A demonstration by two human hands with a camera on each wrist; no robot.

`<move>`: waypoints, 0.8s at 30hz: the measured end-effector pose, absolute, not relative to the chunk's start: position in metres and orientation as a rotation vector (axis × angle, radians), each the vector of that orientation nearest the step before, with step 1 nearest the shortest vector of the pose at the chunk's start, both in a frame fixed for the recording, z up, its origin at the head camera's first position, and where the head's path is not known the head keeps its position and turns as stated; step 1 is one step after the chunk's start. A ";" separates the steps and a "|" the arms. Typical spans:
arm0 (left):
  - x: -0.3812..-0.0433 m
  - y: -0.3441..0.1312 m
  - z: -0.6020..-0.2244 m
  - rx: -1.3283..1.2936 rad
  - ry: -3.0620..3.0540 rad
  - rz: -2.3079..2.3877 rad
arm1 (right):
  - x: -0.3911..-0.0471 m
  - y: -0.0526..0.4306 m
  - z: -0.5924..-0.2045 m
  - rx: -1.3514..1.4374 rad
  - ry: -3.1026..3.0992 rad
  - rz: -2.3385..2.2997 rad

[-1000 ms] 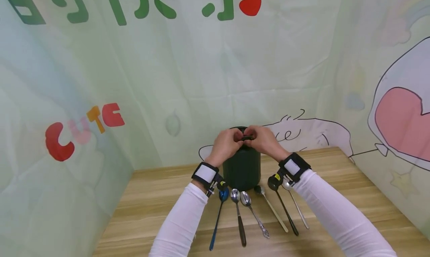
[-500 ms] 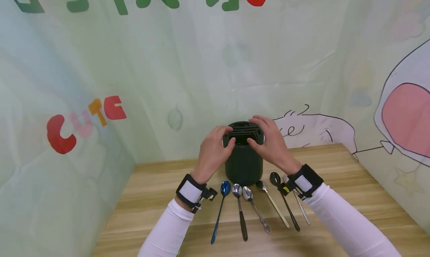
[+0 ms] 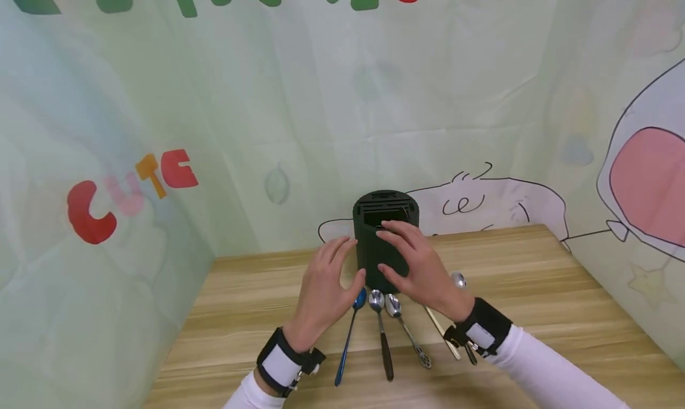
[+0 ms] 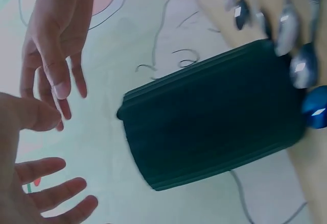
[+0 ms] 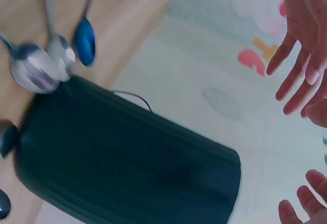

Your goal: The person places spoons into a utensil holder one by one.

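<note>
A dark green holder (image 3: 369, 255) with a slotted top and a wide opening stands upright at the back of the table. My left hand (image 3: 325, 290) hovers in front of its left side, fingers spread and holding nothing. Facing it, my right hand (image 3: 423, 273) overlaps the holder's front in the head view, fingers loosely bent, also with nothing in them. Both wrist views show the holder's smooth front (image 4: 214, 117) apart from the fingers. Near its base lie a blue spoon (image 3: 346, 346), a dark-handled spoon (image 3: 384, 346) and a silver spoon with an ornate handle (image 3: 411, 334).
Partly behind my right hand and wrist are a spoon with a pale gold handle (image 3: 443, 334), a black spoon (image 3: 470, 354) and another silver spoon (image 3: 458, 279). The wooden table (image 3: 251, 314) meets a printed cloth backdrop (image 3: 289, 129) at the back and sides.
Both hands were together at the holder's top, pinching a dark piece there. They have since parted, let go and come down in front of the holder, whose slotted top now shows.
</note>
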State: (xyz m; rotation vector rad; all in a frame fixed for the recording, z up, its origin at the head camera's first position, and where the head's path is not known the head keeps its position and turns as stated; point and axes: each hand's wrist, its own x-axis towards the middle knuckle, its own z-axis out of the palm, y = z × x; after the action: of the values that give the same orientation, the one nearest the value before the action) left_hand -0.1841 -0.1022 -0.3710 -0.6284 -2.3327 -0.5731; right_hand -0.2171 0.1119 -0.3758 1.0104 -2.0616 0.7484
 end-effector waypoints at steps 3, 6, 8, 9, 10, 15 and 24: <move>-0.173 -0.108 -0.385 -0.624 -2.389 -0.533 | -0.213 0.106 -0.388 1.067 -2.082 0.725; -0.164 -0.111 -0.396 -0.614 -2.459 -0.484 | -0.209 0.101 -0.400 1.087 -2.134 0.713; -0.159 -0.113 -0.402 -0.601 -2.498 -0.458 | -0.208 0.098 -0.408 1.094 -2.176 0.698; -0.157 -0.113 -0.405 -0.595 -2.514 -0.447 | -0.207 0.097 -0.411 1.097 -2.199 0.688; -0.155 -0.114 -0.408 -0.587 -2.530 -0.443 | -0.206 0.096 -0.414 1.103 -2.223 0.674; -0.145 -0.118 -0.421 -0.537 -2.602 -0.412 | -0.203 0.091 -0.427 1.156 -2.332 0.576; -0.135 -0.125 -0.446 -0.478 -2.742 -0.430 | -0.203 0.084 -0.448 1.289 -2.473 0.511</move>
State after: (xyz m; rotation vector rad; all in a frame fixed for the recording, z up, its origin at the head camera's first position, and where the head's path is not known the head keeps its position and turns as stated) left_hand -0.1347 -0.1255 -0.4461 -0.4785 -2.7415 -0.4301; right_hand -0.2025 0.0836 -0.4481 1.2890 -2.4733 0.5113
